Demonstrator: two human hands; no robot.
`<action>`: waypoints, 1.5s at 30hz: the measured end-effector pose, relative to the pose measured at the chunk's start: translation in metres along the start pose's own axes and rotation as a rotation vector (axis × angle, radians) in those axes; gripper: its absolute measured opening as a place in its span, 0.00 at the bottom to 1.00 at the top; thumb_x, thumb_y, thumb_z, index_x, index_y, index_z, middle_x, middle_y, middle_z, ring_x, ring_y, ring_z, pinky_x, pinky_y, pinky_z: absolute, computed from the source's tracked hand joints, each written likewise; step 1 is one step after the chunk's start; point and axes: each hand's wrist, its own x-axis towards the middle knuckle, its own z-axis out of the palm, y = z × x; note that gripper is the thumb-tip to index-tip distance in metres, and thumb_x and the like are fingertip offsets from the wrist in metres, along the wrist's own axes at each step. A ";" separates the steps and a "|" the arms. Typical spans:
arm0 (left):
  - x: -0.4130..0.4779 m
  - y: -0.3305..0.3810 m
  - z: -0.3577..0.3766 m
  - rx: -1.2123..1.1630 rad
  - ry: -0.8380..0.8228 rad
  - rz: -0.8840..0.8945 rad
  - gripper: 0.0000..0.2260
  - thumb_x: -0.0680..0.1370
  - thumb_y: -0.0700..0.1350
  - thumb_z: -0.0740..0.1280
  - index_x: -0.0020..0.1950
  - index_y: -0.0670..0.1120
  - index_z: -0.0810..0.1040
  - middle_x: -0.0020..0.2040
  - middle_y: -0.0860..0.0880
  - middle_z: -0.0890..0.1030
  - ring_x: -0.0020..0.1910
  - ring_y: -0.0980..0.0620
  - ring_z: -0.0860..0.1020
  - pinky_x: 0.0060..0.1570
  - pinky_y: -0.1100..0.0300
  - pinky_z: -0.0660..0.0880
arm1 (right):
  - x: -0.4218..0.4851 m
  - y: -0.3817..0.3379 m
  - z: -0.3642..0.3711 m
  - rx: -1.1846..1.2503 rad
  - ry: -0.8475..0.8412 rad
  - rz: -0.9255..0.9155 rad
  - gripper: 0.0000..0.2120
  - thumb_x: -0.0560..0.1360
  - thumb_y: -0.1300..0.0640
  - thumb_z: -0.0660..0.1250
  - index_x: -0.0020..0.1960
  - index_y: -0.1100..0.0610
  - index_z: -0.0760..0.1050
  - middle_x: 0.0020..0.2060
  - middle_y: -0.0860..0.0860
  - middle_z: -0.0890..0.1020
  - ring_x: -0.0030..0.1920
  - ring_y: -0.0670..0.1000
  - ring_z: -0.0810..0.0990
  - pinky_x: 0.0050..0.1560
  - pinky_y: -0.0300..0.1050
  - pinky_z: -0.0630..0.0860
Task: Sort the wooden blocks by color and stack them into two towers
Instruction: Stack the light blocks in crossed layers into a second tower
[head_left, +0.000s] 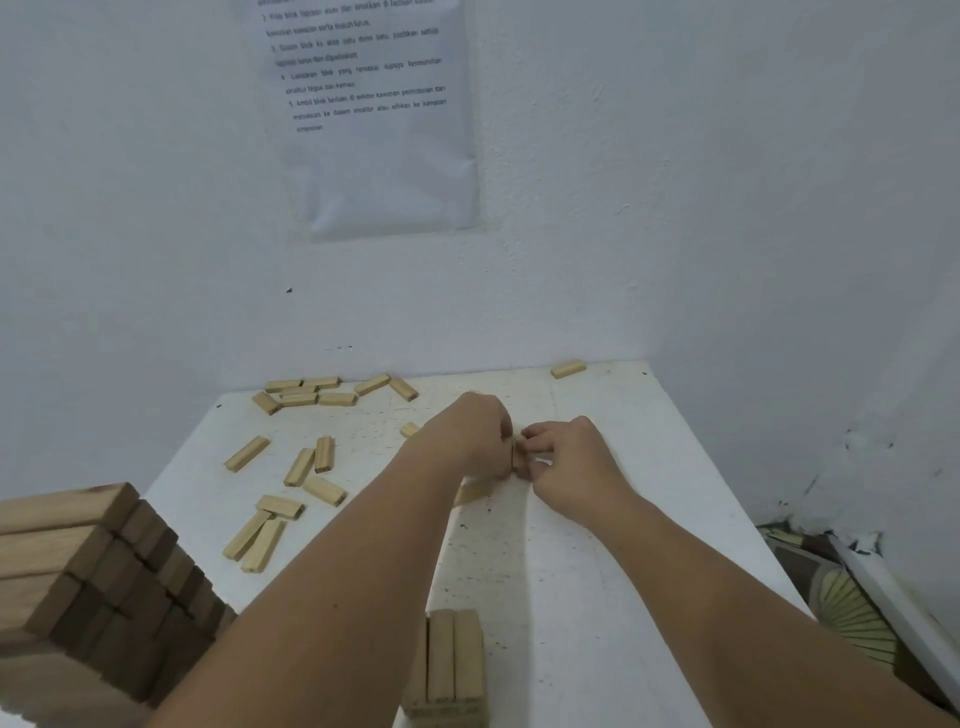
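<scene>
- Two towers nearest: dark tower at the near left, its blocks laid in crossed layers; light tower at the near middle, three blocks side by side on top.
- Between and past them, both bare forearms stretched out over the white table.
- Near the table's middle, left hand and right hand meeting, fingers of both curled and pinching a light block held upright between them; whether one block or more there, cannot tell.
- Just under the left wrist, another light piece flat on the table, partly hidden.
- Left of the hands, loose blocks scattered flat, all light, some touching and some apart.
- Farther back on the left, a heap of light blocks close against the wall.
- At the far right edge, a lone block, well apart from the rest.
- On the wall above, a printed sheet, its text too blurred to read.
</scene>
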 end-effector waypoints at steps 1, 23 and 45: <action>0.000 0.007 0.002 0.019 0.005 0.018 0.13 0.73 0.44 0.75 0.57 0.46 0.85 0.51 0.46 0.84 0.48 0.46 0.84 0.45 0.55 0.82 | -0.004 0.003 -0.006 0.020 0.005 0.036 0.09 0.76 0.60 0.72 0.54 0.54 0.87 0.58 0.48 0.82 0.61 0.51 0.78 0.64 0.44 0.77; -0.228 0.084 0.105 -0.037 0.101 0.307 0.05 0.79 0.43 0.69 0.51 0.43 0.83 0.52 0.46 0.77 0.50 0.46 0.78 0.48 0.56 0.74 | -0.271 -0.031 -0.073 -0.096 -0.074 0.251 0.14 0.75 0.65 0.70 0.56 0.52 0.87 0.65 0.48 0.81 0.66 0.51 0.75 0.60 0.21 0.63; -0.332 -0.028 0.134 -0.402 0.368 0.103 0.26 0.76 0.54 0.75 0.72 0.52 0.74 0.66 0.54 0.77 0.65 0.54 0.72 0.64 0.63 0.66 | -0.303 -0.125 -0.013 0.028 -0.225 0.248 0.22 0.75 0.56 0.75 0.66 0.40 0.79 0.66 0.30 0.72 0.63 0.41 0.73 0.74 0.49 0.63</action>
